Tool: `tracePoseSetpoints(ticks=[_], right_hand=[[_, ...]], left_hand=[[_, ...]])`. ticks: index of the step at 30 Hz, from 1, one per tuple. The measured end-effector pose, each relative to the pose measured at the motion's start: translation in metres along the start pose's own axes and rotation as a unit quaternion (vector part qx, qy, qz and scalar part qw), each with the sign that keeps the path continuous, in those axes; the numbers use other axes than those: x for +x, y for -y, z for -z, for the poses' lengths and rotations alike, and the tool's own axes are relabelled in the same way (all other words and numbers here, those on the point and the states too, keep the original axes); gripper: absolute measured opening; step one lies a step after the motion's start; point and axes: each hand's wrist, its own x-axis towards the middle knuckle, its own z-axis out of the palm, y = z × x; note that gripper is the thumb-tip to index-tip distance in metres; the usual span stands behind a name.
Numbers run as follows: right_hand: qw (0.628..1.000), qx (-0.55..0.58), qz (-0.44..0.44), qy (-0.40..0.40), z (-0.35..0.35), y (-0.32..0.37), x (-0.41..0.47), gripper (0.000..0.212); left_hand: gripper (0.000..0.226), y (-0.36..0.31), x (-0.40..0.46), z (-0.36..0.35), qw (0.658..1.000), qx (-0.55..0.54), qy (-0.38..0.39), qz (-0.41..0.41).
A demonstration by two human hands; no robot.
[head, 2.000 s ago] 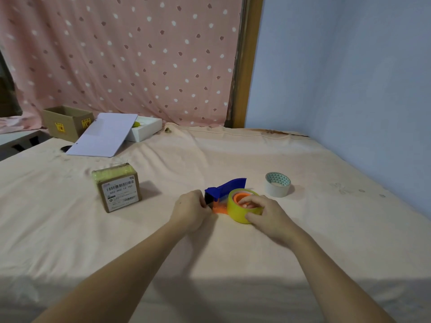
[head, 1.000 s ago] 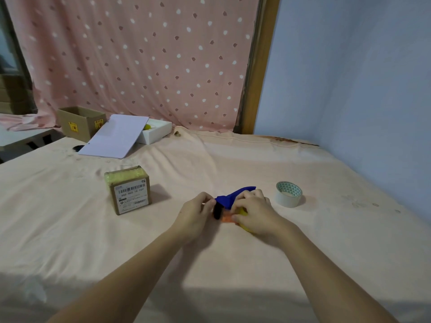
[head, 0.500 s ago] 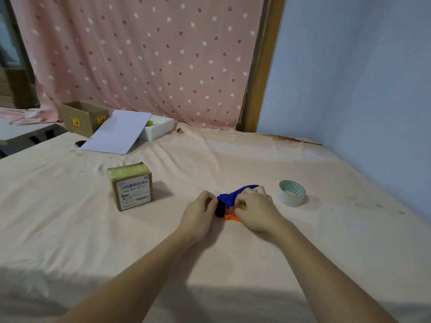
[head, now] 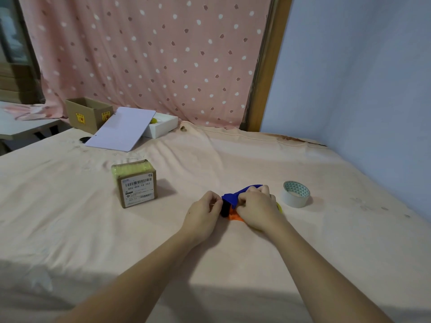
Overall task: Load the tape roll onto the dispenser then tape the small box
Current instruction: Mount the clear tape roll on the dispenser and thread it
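The blue and orange tape dispenser [head: 229,198] lies on the peach cloth at the centre. My left hand [head: 203,214] pinches its dark front end. My right hand [head: 257,208] lies over its body and covers the yellow tape roll [head: 279,208], of which only a sliver shows at the hand's right edge. The small brown box [head: 136,183] with a barcode label and a yellow-taped top stands apart to the left.
A second, white tape roll [head: 295,194] rests just right of my right hand. At the back left are an open cardboard box [head: 87,114], a white box [head: 163,125] and a white sheet [head: 122,129] leaning on it. A blue wall [head: 361,89] borders the right side.
My right hand has moved from the roll's orange core to lie over the roll and dispenser, hiding the roll. My left hand has stayed at the front end.
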Motion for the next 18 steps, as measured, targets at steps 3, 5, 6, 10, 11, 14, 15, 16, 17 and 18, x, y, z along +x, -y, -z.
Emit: tracePoseSetpoints(ticks=[3,5,6,10,11,14,15,16,17,18], right_hand=[[0.999,0.036,0.004,0.007,0.002,-0.002,-0.001,0.014],[0.998,0.058,0.003,0.018,0.004,-0.003,-0.001,0.014],[0.998,0.065,0.004,0.023,0.005,-0.003,-0.001,0.015],[0.998,0.053,0.010,0.026,0.005,-0.004,-0.002,0.011],[0.998,0.051,0.011,0.026,0.005,-0.003,-0.002,0.009],[0.998,0.055,0.006,0.032,0.007,-0.001,-0.003,0.015],[0.998,0.057,0.005,0.031,0.008,-0.001,-0.003,0.012],[0.998,0.061,0.005,0.031,0.008,-0.001,-0.003,0.009],[0.997,0.063,0.005,0.034,0.009,-0.001,-0.003,0.009],[0.997,0.064,0.006,0.038,0.010,-0.001,-0.003,0.012]], left_hand=[[0.004,0.000,-0.001,0.000,1.000,-0.001,0.008,0.002],[0.010,-0.001,-0.002,-0.001,1.000,0.002,0.007,0.001],[0.014,-0.002,-0.003,-0.002,1.000,0.004,0.004,0.004],[0.040,-0.006,-0.003,-0.007,1.000,0.015,-0.004,0.017],[0.046,-0.008,-0.002,-0.008,1.000,0.025,-0.006,0.016],[0.054,-0.012,0.000,-0.010,0.998,0.058,-0.017,0.015],[0.052,-0.013,0.000,-0.012,0.997,0.067,-0.021,0.014],[0.049,-0.014,0.001,-0.013,0.997,0.075,-0.027,0.011],[0.045,-0.014,0.001,-0.013,0.996,0.081,-0.033,0.008],[0.042,-0.013,0.002,-0.014,0.996,0.085,-0.037,0.006]])
